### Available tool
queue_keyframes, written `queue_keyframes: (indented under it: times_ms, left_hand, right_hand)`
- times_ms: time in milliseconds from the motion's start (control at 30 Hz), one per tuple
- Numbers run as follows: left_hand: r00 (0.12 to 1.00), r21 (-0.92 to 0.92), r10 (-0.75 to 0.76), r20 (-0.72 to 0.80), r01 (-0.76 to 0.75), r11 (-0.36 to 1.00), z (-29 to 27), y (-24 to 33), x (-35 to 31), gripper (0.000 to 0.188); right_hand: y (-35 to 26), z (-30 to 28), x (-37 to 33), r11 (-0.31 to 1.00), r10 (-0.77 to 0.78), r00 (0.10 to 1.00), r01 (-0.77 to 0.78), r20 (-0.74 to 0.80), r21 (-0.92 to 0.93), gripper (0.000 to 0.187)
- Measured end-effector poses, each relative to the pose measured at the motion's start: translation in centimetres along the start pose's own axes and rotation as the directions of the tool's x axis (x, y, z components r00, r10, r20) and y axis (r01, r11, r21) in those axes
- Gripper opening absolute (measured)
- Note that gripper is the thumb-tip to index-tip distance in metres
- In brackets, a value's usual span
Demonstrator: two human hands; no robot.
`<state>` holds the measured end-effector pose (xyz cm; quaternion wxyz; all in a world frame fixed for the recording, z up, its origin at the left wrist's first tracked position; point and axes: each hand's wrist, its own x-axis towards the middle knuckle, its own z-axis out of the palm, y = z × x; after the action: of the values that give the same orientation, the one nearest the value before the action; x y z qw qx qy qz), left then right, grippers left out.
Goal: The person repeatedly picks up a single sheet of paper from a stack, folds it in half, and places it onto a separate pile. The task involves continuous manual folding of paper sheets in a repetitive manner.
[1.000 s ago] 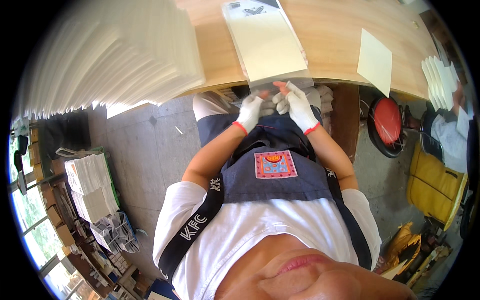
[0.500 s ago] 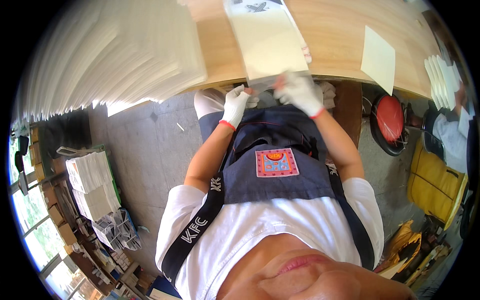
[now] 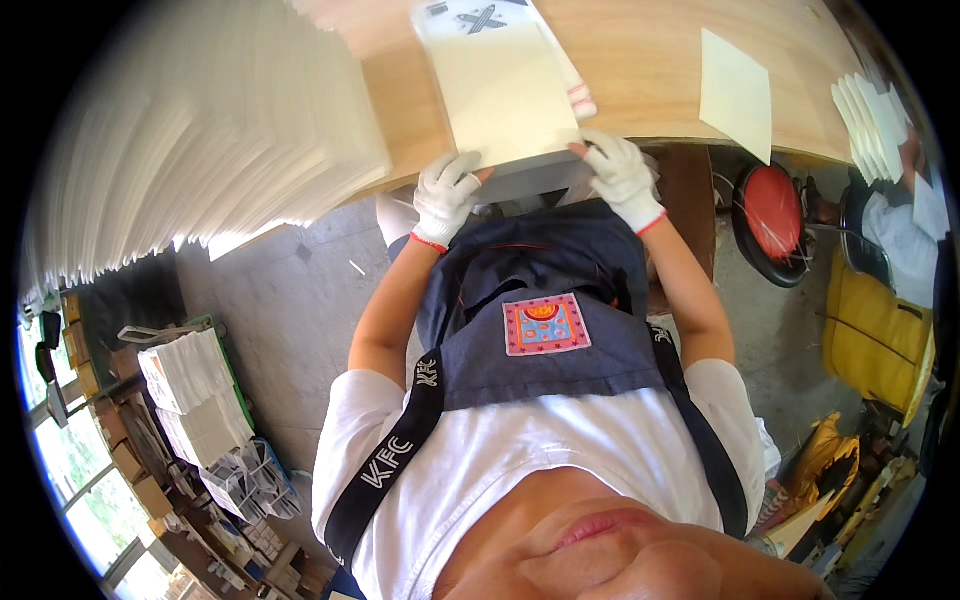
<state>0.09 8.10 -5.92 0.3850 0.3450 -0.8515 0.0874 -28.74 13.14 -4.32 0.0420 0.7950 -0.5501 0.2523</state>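
Observation:
A cream paper pad (image 3: 505,90) lies at the table's near edge, apparently inside a clear plastic bag with a dark pencil print (image 3: 482,18) at its far end. The bag's clear near end (image 3: 530,178) hangs over the table edge between my hands. My left hand (image 3: 445,198), in a white glove with bare fingertips, pinches its left near corner. At the right near corner my right hand (image 3: 620,180), gloved alike, grips the bag's edge with thumb and fingers. Another bag with red marks (image 3: 580,98) lies partly hidden beneath the pad.
Tall stacks of cream sheets (image 3: 210,130) fill the table's left. A single cream sheet (image 3: 737,95) overhangs the edge at right, near folded white papers (image 3: 868,125). Below stand a red round stool (image 3: 773,223) and, at left, a rack of paper stacks (image 3: 195,385).
My right hand, blurred in motion before, is now steady at the bag's right corner. My left hand has shifted left and up to the opposite corner. The view has turned slightly.

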Motion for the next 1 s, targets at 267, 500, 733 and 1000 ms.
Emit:
queue_keyframes:
  times_ms: [267, 500, 733, 1000]
  left_hand:
    - [0.496, -0.513, -0.843, 0.207, 0.789, 0.339, 3.0, 0.6, -3.4, 0.018]
    - [0.104, -0.67, -0.766, 0.634, 0.569, -0.477, 2.6, 1.4, -3.4, 0.021]
    - [0.752, -0.56, -0.582, 0.31, 0.639, 0.527, -8.0, 3.7, 8.2, 0.015]
    - [0.968, -0.213, -0.214, -0.131, 0.183, 0.96, -29.3, 5.8, 20.9, 0.014]
  right_hand:
    - [-2.4, 5.5, 1.1, 0.624, 0.686, 0.728, -0.595, 0.009, 0.506, 0.024]
    - [0.3, 4.9, -1.3, 0.309, 0.788, 0.55, -0.743, 0.278, 0.594, 0.044]
    - [-2.1, 2.9, 1.8, -0.441, 0.41, 0.663, -0.458, 0.627, 0.772, 0.018]
    - [-9.7, -16.0, 16.7, -0.143, 0.398, 0.896, -0.15, 0.196, 0.978, 0.025]
